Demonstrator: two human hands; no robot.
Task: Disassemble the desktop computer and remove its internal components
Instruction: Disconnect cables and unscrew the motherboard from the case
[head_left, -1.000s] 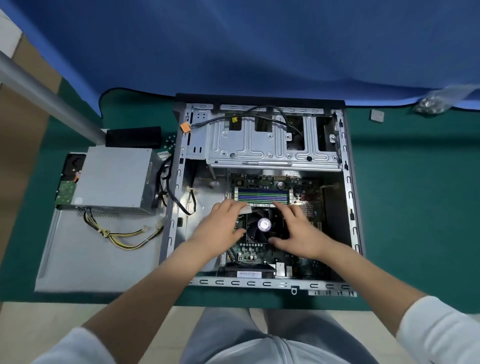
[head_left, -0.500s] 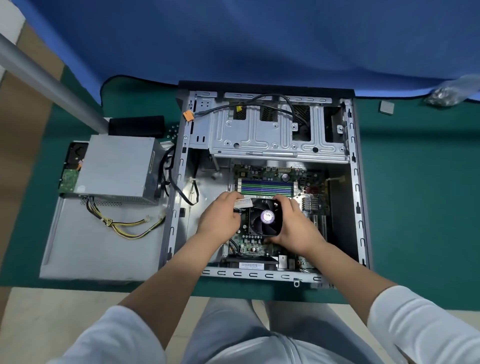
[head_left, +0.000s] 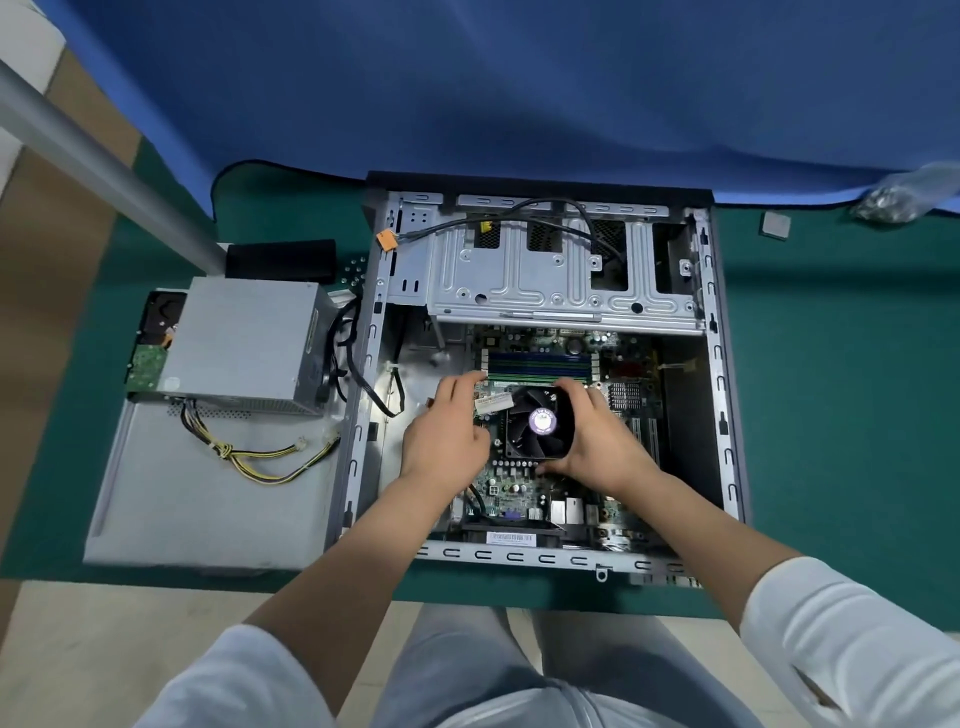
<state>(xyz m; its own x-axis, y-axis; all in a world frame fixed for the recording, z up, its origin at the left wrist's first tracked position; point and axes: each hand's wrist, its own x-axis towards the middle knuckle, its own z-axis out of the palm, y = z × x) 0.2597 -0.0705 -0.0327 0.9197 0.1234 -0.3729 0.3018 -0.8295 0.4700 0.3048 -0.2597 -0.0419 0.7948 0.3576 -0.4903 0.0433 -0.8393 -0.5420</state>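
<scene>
An open computer case (head_left: 719, 395) is lying on its side on a green mat (head_left: 841, 415) in the middle of the frame, with the circuit board (head_left: 519, 488) showing in its lower half and a metal drive cage (head_left: 545, 280) sitting in its upper half. The cooling fan (head_left: 537, 426), black with a round purple label, is sitting over the board at the centre of the case. The right hand (head_left: 605, 441) is gripping the fan's right side, fingers curled over its top edge and thumb tucked under its lower edge. The left hand (head_left: 447, 436) is resting just left of the fan with its fingers bent toward a white tag (head_left: 493, 402) at the fan's upper left corner; whether it is pinching anything I cannot tell. At the left of the frame a grey power supply (head_left: 244, 345) is lying on a detached side panel (head_left: 171, 509), its yellow and black wires (head_left: 260, 457) trailing across the panel.
</scene>
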